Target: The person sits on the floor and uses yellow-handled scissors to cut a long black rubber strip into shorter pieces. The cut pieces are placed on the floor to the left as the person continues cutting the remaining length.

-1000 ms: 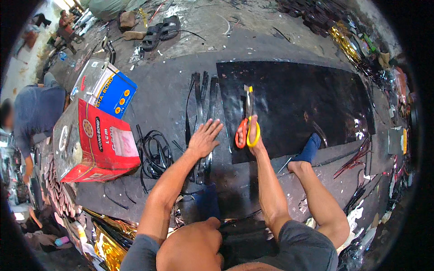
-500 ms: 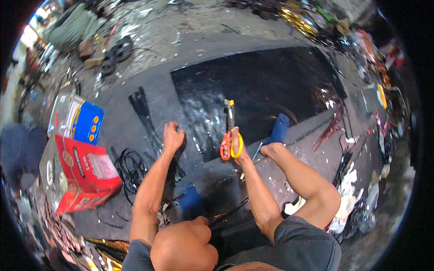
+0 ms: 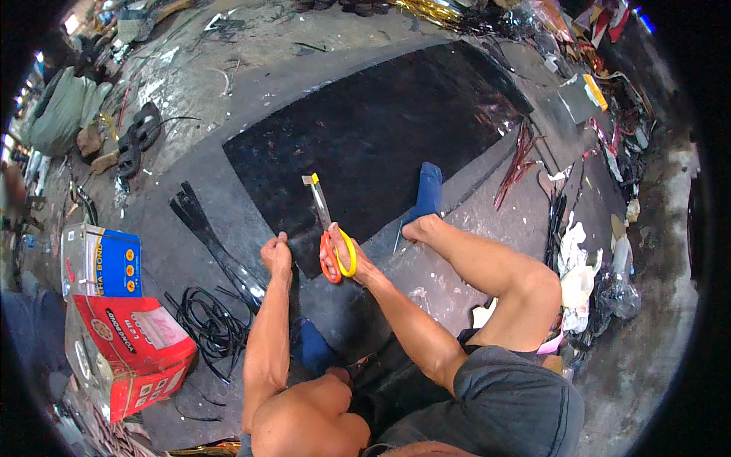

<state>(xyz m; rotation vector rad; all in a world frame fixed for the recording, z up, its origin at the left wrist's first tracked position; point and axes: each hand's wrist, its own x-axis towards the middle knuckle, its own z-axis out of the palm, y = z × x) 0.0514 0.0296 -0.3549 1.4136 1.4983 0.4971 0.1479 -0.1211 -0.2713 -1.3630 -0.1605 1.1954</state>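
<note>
A wide, dark black sheet (image 3: 365, 129), which looks like rubber, lies flat before me. My left hand (image 3: 276, 255) is closed at its near left edge, thumb and forefinger pinched on that edge. In my right hand (image 3: 344, 255) is a pair of scissors (image 3: 320, 206) with one orange and one yellow handle loop. Their blades look closed and point away from me over the sheet, with yellow and a pale piece at the tip. My foot in a blue sock (image 3: 429, 186) rests at the sheet's near edge.
Black strips (image 3: 202, 221) and a coil of black cord (image 3: 209, 327) lie to the left. Beside them stand a red box (image 3: 145, 343) and a blue and white box (image 3: 118, 263). Dark red strips (image 3: 518, 164), a grey board (image 3: 579, 99) and white scraps (image 3: 577, 266) are at the right.
My left hand has gone from loosely spread fingers to a pinch at the sheet's edge. The view has shifted, so the sheet and scissors appear further left.
</note>
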